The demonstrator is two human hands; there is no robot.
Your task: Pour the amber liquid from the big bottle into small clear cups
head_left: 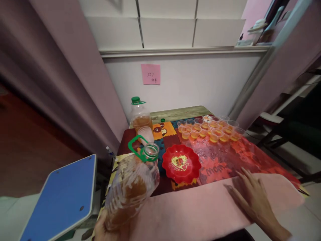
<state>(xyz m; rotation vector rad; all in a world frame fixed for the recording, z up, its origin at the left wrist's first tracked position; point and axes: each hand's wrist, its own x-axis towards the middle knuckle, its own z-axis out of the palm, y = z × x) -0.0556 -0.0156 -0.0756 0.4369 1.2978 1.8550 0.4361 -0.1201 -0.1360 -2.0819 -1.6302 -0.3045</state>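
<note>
A large clear plastic jug (132, 187) with a green handle ring and an uncapped mouth leans to the right, brown liquid low inside it. Around its lower end is my left hand (100, 226), mostly hidden at the bottom edge. My right hand (252, 194) lies with fingers spread over the pink cloth (190, 214), holding nothing. Just right of the jug's mouth sits a red scalloped bowl (181, 164) with a gold heart on its bottom. Several clear plastic cups (213, 129) with amber liquid stand grouped on the red sheet behind my right hand.
Behind the held jug stand a capped jug (140, 117) of brown liquid and a stack of clear cups (145, 135). A green cap (163, 120) lies at the table's back. A blue board (64, 197) is at the left, and a pink note (150, 74) hangs on the wall.
</note>
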